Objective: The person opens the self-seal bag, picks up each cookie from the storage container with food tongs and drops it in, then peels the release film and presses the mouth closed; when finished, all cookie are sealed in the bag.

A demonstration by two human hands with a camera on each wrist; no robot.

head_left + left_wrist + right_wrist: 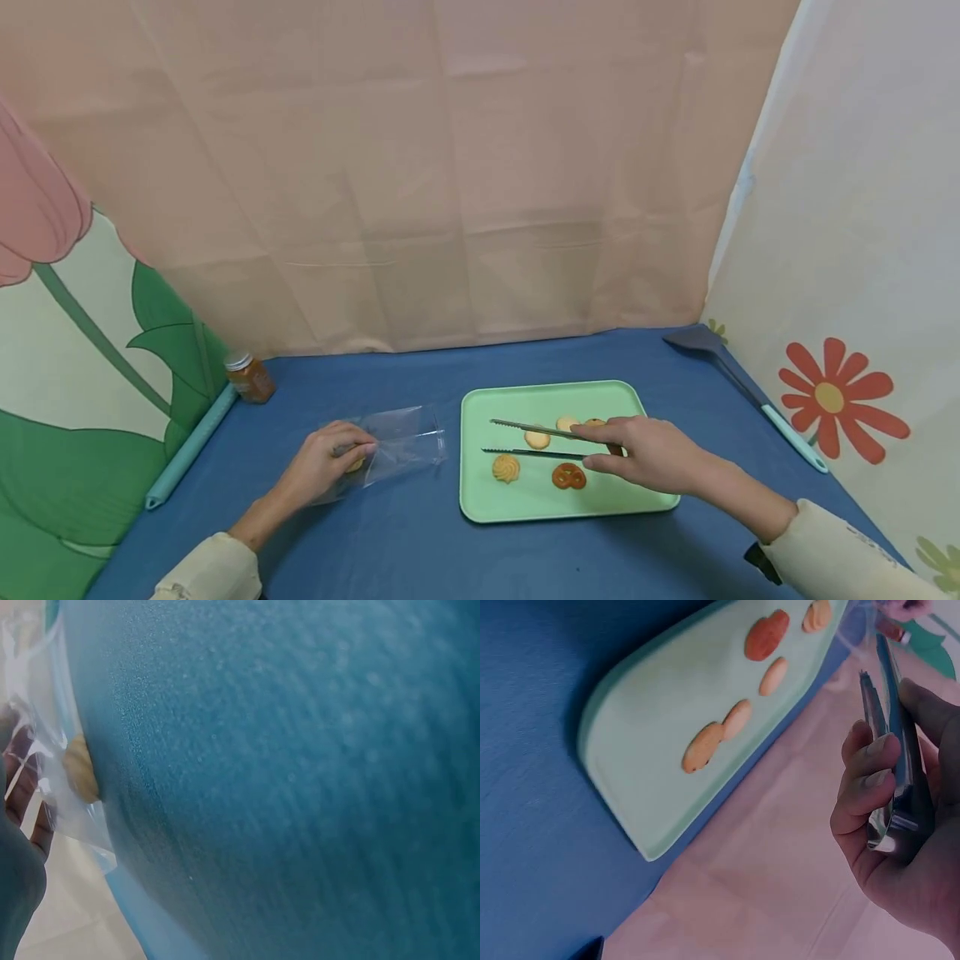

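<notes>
My left hand (326,462) grips a clear plastic bag (411,440), whose far end points toward the tray. Inside the bag shows a yellowish cookie (80,769). In my right hand (652,454) are metal tongs (534,453), their serrated arms spread apart above the pale green tray (525,507) with nothing between the tips. On the tray lie a swirl cookie (506,468), a pretzel-shaped cookie (568,477), two round biscuits (773,676) and a speckled cookie (703,748). My right fingers partly cover the speckled cookie in the head view.
A small brown jar with a silver lid (251,380) stands at the back left, beside a light-blue roll (192,446) along that edge. A spatula (738,379) lies along the right edge. Cloth-covered walls bound the blue tabletop (420,550) at the back and sides.
</notes>
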